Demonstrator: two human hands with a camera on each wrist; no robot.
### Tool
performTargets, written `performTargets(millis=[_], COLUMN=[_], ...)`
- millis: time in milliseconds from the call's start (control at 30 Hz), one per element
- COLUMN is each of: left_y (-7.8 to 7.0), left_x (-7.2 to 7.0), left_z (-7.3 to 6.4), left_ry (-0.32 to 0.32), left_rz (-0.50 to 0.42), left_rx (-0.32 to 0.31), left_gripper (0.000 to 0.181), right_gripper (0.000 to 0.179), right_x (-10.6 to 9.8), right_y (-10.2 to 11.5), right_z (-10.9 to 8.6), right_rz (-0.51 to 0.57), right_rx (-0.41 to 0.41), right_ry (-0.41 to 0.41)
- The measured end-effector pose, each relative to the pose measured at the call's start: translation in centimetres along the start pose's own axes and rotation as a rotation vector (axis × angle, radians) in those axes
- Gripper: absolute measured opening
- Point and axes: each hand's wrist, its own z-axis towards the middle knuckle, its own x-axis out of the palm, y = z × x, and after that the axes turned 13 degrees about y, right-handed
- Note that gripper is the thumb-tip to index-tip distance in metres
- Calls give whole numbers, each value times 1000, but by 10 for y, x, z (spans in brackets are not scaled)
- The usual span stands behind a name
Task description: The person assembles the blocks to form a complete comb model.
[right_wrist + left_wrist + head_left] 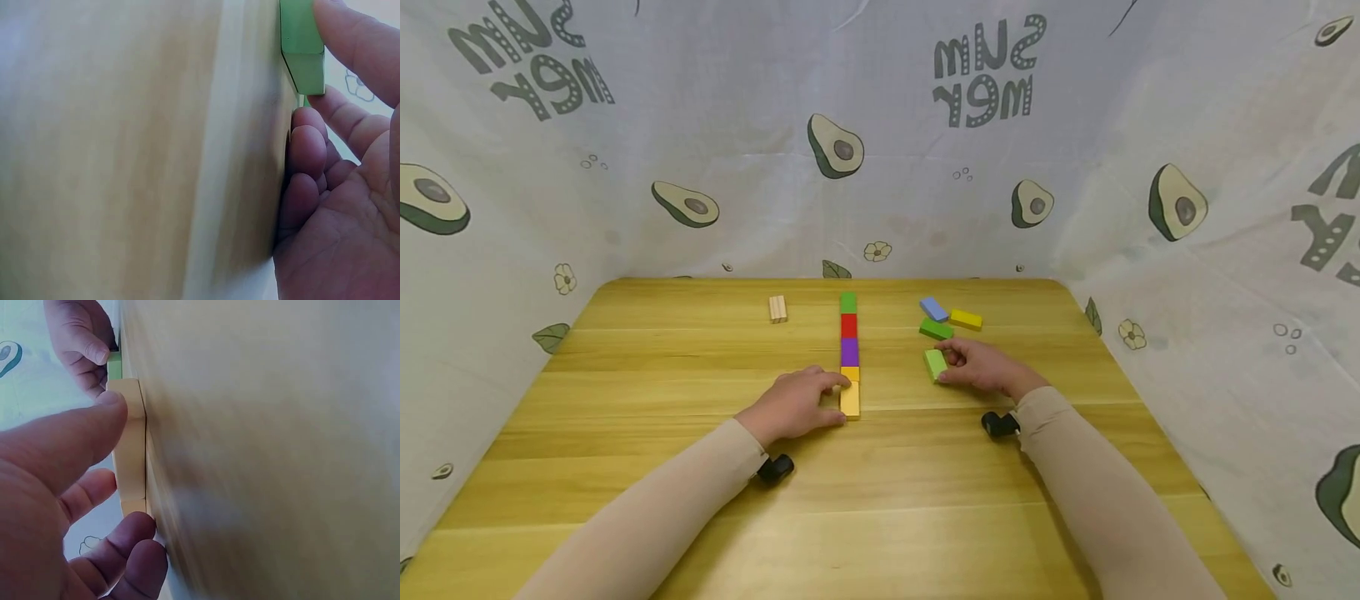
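A straight row of coloured wooden blocks runs away from me in the head view: green, red, purple, orange and a pale orange block at the near end. My left hand holds that pale orange block, thumb at its near end and index finger at its far end. To the right, my right hand pinches a light green block between thumb and fingers. In the right wrist view the light green block shows close over the wooden table, its other fingers curled below.
Beyond the right hand lie a green block, a blue block and a yellow block. A plain striped wooden piece sits left of the row. A printed cloth hangs around the wooden table.
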Motion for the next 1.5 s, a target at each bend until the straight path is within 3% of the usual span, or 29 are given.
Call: performTargets(millis=[333,667,867,1233,1500], left_y=[6,41,57,72,86], left_x=[-7,-34,-46,-62,-73], left_z=[2,2,3,10,16], left_ry=[9,-45,-73,-107,-109], left_rz=[-47,-182,-171,-127,-144], left_rx=[-5,-64,-98,-159,-206], left_gripper=[67,67,71,75,79], right_gripper=[63,61,62,61,62], right_x=[-1,0,0,0,-1], right_y=[2,2,2,2,0], right_z=[-2,-3,-3,-3,0], right_rz=[12,21,19,23,2], right_rx=[-15,-1,-12,-15,-13], right_ry=[4,9,13,13,13])
